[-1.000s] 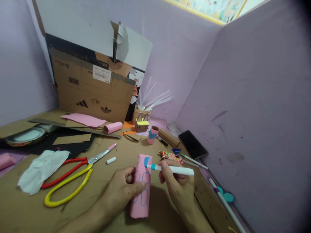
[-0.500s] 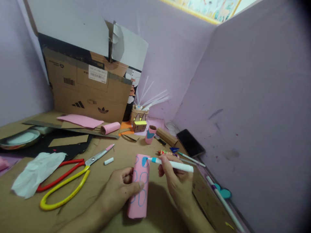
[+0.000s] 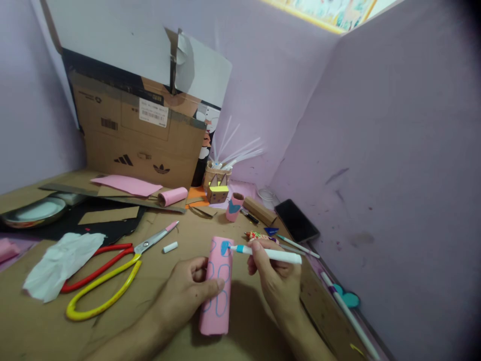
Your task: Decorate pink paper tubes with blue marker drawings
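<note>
A pink paper-covered tube (image 3: 217, 321) with blue loop outlines lies in front of me, its far end pointing away. My left hand (image 3: 190, 288) grips it from the left, thumb across the top. Pinched in the fingers of my right hand (image 3: 276, 281) is a white marker (image 3: 280, 254) with a blue band. Its tip touches the tube near the far end, at a loop filled in with blue. A small white marker cap (image 3: 170, 247) lies left of the tube. Scissors (image 3: 145, 246) with red and yellow handles rest further left, beside a crumpled white tissue (image 3: 63, 265).
Behind stands a large cardboard box (image 3: 139, 145). A short pink tube (image 3: 234, 207) with a blue patch, another pink roll (image 3: 173, 196) and a small cardboard box with ears (image 3: 217, 193) sit toward the back. A phone (image 3: 296, 220) lies by the right wall.
The blue fill in the far loop has grown slightly. The marker tip stays at that spot, and the whole view has shifted a little.
</note>
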A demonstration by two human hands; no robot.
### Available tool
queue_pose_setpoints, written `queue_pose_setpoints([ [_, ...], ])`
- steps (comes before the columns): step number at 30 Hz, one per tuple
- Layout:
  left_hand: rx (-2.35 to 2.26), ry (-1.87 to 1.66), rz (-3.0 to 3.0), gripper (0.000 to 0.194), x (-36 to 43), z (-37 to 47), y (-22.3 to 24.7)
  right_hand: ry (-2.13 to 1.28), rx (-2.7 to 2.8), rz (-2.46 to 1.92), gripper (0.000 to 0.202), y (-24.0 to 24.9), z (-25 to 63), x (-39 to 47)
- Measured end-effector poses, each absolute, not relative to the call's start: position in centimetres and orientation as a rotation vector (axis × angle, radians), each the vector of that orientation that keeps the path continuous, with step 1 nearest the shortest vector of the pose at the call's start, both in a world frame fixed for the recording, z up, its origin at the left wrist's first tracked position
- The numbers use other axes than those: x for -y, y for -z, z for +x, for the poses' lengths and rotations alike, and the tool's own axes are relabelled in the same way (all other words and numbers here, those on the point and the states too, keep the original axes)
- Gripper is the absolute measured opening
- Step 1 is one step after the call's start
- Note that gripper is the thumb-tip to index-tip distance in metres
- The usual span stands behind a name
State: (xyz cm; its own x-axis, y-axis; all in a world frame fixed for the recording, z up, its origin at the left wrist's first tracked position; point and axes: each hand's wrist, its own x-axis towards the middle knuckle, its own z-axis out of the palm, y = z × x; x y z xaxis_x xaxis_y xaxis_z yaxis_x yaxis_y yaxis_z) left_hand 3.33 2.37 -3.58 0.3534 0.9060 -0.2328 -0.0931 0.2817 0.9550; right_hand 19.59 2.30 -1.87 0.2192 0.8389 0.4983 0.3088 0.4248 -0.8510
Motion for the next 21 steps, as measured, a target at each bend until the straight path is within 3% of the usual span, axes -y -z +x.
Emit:
queue_pose_setpoints([
  [8,-0.955,-0.843,1.075,0.030,-2.32,3.31,3.81,-0.663,1.321,-1.111,0.025,2.37,19.50,-2.07],
  [21,-0.955,-0.845,1.049,0.034,-2.41,3.35,3.62,-0.583,1.340,-1.104,0.029,2.26,19.74,-2.27],
])
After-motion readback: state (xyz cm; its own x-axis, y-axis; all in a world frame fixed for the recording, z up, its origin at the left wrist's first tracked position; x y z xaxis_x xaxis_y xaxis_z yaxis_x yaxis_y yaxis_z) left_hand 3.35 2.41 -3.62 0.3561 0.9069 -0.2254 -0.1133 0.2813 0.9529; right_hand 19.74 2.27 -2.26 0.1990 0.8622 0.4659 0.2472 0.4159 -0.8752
